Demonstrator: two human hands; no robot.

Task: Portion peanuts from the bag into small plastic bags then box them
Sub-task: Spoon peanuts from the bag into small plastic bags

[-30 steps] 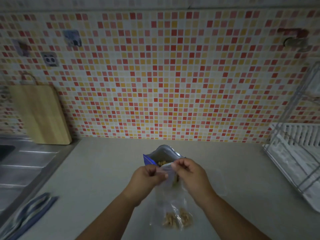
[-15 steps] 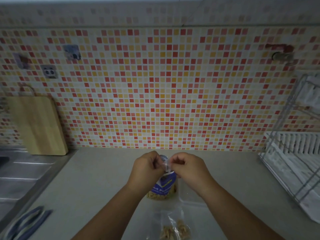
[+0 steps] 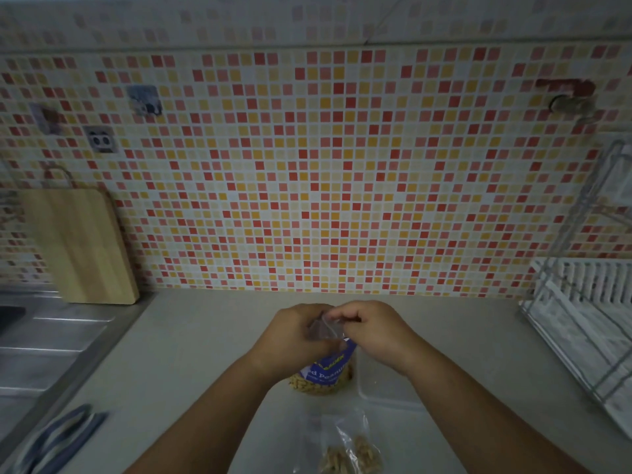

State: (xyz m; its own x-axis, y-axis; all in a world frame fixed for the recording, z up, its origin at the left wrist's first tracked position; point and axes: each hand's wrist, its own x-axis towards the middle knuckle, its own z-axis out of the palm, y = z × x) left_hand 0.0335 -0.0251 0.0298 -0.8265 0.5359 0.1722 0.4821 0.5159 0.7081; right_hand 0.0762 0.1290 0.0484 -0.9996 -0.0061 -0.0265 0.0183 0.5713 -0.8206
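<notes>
The blue peanut bag (image 3: 326, 369) stands upright on the grey counter (image 3: 191, 354), with peanuts showing through its lower part. My left hand (image 3: 290, 336) and my right hand (image 3: 372, 331) pinch its silvery top edge from either side, fingers closed on it. Nearer to me, a small clear plastic bag (image 3: 349, 456) holding peanuts lies flat on the counter, untouched. A clear plastic box (image 3: 386, 384) sits just right of the peanut bag, partly hidden by my right forearm.
A wooden cutting board (image 3: 78, 244) leans on the tiled wall at the left, above a steel sink drainer (image 3: 41, 347). A blue-grey item (image 3: 65, 439) lies at the counter's lower left. A white dish rack (image 3: 581, 323) fills the right side.
A second ago both hands held the small bag's top in the air. That bag now lies on the counter, and both hands have moved up onto the peanut bag's top.
</notes>
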